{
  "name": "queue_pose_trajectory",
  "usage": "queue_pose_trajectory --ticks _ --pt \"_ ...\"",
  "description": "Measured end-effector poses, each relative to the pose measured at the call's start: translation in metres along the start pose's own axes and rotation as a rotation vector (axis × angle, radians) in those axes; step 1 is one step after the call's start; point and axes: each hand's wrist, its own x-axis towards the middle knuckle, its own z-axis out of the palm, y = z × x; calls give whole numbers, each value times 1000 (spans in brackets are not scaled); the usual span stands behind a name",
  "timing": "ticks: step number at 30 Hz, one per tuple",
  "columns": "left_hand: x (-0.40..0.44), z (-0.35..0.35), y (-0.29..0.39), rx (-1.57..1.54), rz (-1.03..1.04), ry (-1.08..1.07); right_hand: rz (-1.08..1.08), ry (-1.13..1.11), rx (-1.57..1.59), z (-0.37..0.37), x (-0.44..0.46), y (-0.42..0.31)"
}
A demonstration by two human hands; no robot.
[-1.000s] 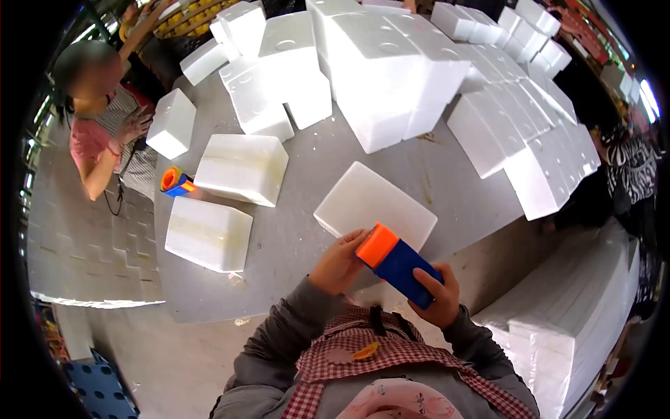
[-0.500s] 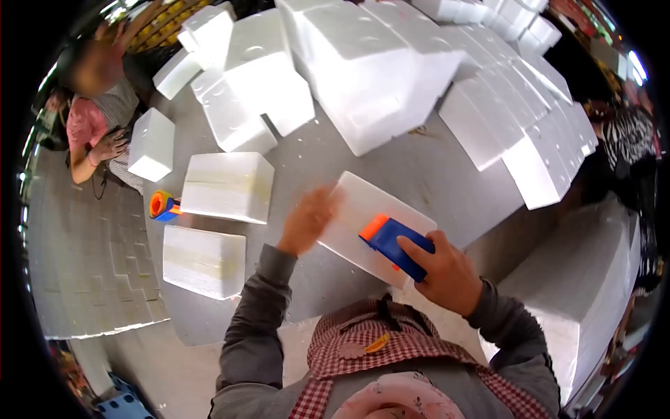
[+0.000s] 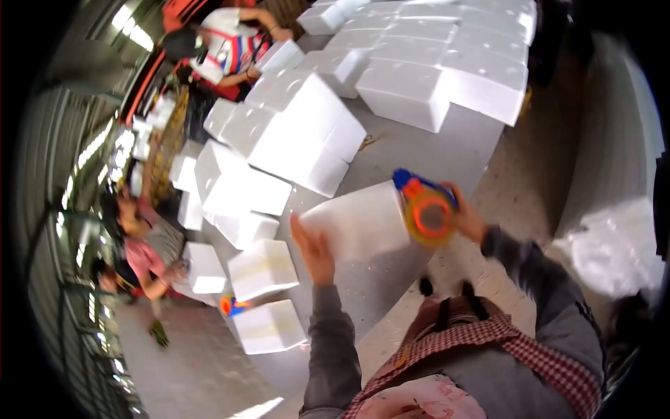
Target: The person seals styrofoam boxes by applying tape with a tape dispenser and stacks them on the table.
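A white foam box (image 3: 363,223) lies in front of me on the grey table (image 3: 349,297), slightly blurred. My left hand (image 3: 314,250) is at its left end, fingers stretched out and holding nothing. My right hand (image 3: 466,216) is closed round a blue and orange tape dispenser (image 3: 427,209) with a yellowish roll. The dispenser is at the box's right end; whether it touches cannot be made out. Part of my right fingers is hidden behind it.
Two foam boxes (image 3: 269,327) with yellowish tape stand at the left, beside a second tape dispenser (image 3: 232,306). Many white foam boxes (image 3: 405,91) are stacked across the far side. A person in pink (image 3: 150,258) works at the left edge, another person (image 3: 227,52) at the far end.
My view has turned. The dispenser went from above the box to its right end, and its roll now faces me. My left hand is now at the box's left end.
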Motion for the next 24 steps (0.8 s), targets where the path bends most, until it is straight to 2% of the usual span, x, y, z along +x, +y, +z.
queue_pose_trajectory --ticks 1,2,3,4,5,6,8,9,10,12,13,14,16,17,19,20,21,23,24 --pt "15 11 1 247 46 -187 179 -9 119 -10 12 -11" --pt "27 26 -2 493 91 -350 153 14 144 -16 7 4" --pt "34 31 -10 504 126 -364 -27 104 3 -6 -5 35" --pt "44 35 -19 487 75 -392 -201 203 -133 10 -21 60" --pt "50 43 -17 460 8 -409 -187 355 -241 32 -53 63" --pt "47 46 -10 466 13 -409 -190 356 -233 47 -60 68" --pt "14 31 8 850 192 -492 -240 463 -92 84 -76 84" --pt "-2 14 19 1074 300 -634 -187 432 -79 82 -66 89" --pt "-7 3 40 1085 280 -631 -159 399 -74 63 -30 78" --pt "-18 -14 75 754 -87 -581 29 208 -96 31 25 67" --pt "-22 0 49 951 586 -390 38 189 -101 28 26 66" --pt "-29 4 54 955 565 -391 20 154 -89 24 24 64" --pt "-34 19 65 425 142 -338 -4 184 0 24 -7 50" --pt "-36 22 67 436 86 -339 5 231 74 32 -54 46" --pt "-48 27 98 554 -29 -314 -13 188 -34 41 -134 87" --pt "-50 28 117 666 -116 -297 99 101 134 49 -170 91" --pt "-48 25 134 659 -135 -297 123 129 163 49 -173 83" --pt "-45 15 154 705 -391 -607 165 156 177 40 -170 57" --pt "-40 20 141 695 -401 -606 194 108 181 29 -157 40"
